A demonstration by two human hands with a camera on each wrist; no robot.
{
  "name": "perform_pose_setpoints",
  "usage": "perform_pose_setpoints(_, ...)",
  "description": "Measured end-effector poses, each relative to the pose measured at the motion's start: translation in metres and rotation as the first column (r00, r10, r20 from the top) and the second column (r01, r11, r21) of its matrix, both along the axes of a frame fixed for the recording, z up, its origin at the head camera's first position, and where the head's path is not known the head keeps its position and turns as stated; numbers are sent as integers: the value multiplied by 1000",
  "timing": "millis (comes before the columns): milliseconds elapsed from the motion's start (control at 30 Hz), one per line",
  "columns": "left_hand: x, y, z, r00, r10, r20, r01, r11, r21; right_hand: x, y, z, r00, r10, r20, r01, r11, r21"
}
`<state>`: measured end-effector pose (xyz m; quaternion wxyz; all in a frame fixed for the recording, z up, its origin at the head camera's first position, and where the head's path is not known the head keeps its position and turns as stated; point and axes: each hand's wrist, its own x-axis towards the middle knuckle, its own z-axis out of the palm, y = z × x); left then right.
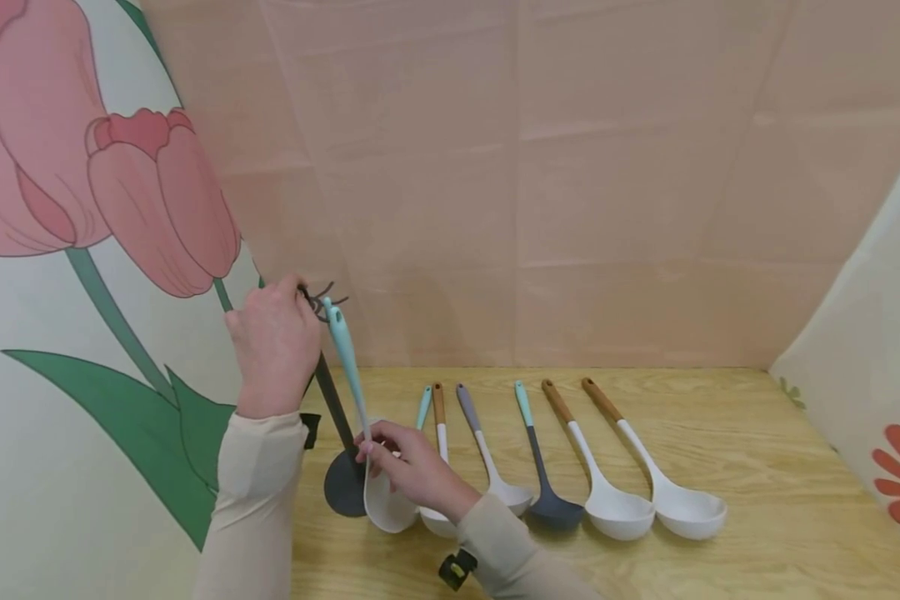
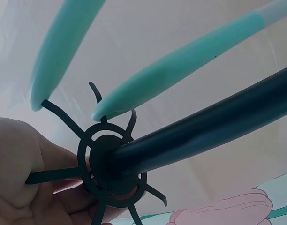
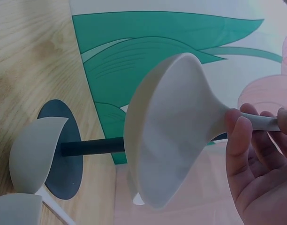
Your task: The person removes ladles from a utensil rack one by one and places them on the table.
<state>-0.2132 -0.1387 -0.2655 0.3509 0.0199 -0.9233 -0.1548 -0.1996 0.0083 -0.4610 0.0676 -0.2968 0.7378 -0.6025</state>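
My left hand (image 1: 273, 346) holds the top of a dark utensil stand (image 1: 333, 400), its fingers behind the hooked ring (image 2: 100, 154) in the left wrist view. Low beside the stand, my right hand (image 1: 412, 467) pinches the white neck of a ladle with a teal handle (image 1: 345, 342). That ladle's white bowl (image 3: 174, 136) hangs tilted in the right wrist view. Two teal handles reach the hooks in the left wrist view: one (image 2: 64, 51) at a left hook's tip, the other (image 2: 176, 70) at an upper hook. Which one I hold I cannot tell there.
Several ladles lie in a row on the wooden table (image 1: 780, 500), among them a purple-handled one (image 1: 468, 408), a dark one (image 1: 555, 510) and a brown-handled white one (image 1: 690, 512). The stand's round dark base (image 1: 342, 492) rests left of them, near the tulip-patterned wall (image 1: 150, 325).
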Motion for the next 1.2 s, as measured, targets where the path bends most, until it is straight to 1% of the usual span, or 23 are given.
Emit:
perform_pose_setpoints(200, -1, 0, 0, 1000, -3, -13, 3, 1000, 0, -1, 3, 0, 1000, -5, 0, 5, 1000, -18)
perform_pose_setpoints(400, -1, 1, 0, 1000, 5, -7, -5, 1000, -12, 4, 8, 3, 1000, -6, 7, 6, 1000, -21)
perform_pose_setpoints(733, 0, 2, 1, 1000, 10, -8, -10, 1000, 2, 10, 14, 5, 998, -52, -40, 52, 999, -14)
perform_pose_setpoints(833, 0, 3, 1, 1000, 5, -21, -5, 1000, 3, 10, 17, 5, 997, -65, -37, 64, 998, -11)
perform_pose_setpoints(1033, 0, 1, -1, 999, 6, -47, -6, 1000, -4, 9, 22, 4, 998, -63, -10, 62, 998, -6)
perform_pose_setpoints(1200, 0, 1, -1, 999, -1, -46, 2, 1000, 15, 8, 28, 3, 997, -74, -25, 74, 997, 5)
